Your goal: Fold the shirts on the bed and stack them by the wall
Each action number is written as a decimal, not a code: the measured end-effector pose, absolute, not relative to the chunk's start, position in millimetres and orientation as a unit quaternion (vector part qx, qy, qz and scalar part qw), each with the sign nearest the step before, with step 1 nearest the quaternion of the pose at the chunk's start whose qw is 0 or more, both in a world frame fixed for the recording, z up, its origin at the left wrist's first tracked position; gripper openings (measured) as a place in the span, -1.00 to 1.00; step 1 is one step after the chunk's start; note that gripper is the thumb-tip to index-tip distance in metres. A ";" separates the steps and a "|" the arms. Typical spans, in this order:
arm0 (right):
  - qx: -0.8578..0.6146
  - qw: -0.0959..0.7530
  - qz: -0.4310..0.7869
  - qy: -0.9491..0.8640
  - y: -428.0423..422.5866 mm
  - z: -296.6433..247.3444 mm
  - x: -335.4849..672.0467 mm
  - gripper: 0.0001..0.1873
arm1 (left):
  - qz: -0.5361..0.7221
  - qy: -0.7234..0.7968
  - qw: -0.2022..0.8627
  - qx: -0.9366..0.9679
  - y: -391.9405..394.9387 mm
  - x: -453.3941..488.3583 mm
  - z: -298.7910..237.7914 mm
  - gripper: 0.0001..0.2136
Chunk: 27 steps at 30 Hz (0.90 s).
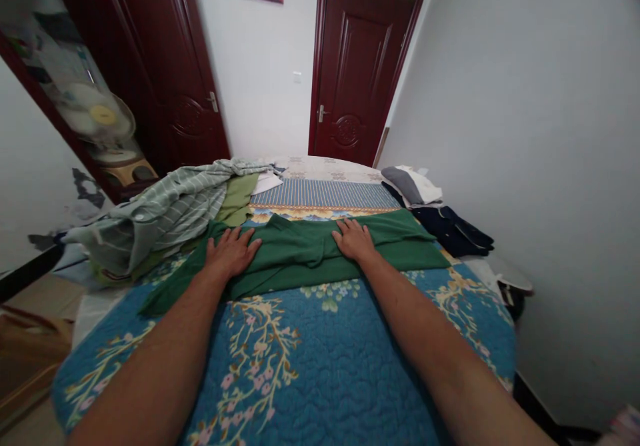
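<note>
A green garment [290,246] lies lengthwise across the blue floral quilt [340,346], folded into a long strip with a few wrinkles. On its left part rests my left hand [231,253], palm down with the fingers spread. My right hand [354,238] presses flat on the cloth right of the middle, its fingers stretched out too. Neither hand grips anything. Just left of the strip is a heap with a grey-green striped shirt [165,206] and a light green cloth [237,199].
Folded dark navy clothes [453,229] and a grey and white folded garment [413,185] lie along the right edge by the wall. Beyond the bed stand dark red doors [353,59]. A white fan [100,116] is at far left, and a wooden piece [30,353] at lower left.
</note>
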State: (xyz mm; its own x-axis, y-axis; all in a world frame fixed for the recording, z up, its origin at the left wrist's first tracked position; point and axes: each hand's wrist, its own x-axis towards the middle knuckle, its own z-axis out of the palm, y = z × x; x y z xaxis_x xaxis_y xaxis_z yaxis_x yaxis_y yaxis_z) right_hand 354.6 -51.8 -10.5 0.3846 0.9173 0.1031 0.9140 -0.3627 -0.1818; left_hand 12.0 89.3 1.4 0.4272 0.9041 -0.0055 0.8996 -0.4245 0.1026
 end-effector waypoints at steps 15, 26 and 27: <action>-0.881 0.070 -0.081 -0.460 -70.5 0.1 489.4 -0.60 | 0.040 0.559 0.032 0.828 90.2 13.6 -5.0 -0.24; -0.871 0.037 -0.049 -0.487 -39.7 16.3 509.1 -0.57 | 0.049 0.555 0.037 0.830 89.7 13.1 -2.7 -0.24; -0.877 0.042 -0.052 -0.475 -35.7 15.3 509.2 -0.56 | 0.052 0.555 0.037 0.829 89.8 13.0 -3.1 -0.24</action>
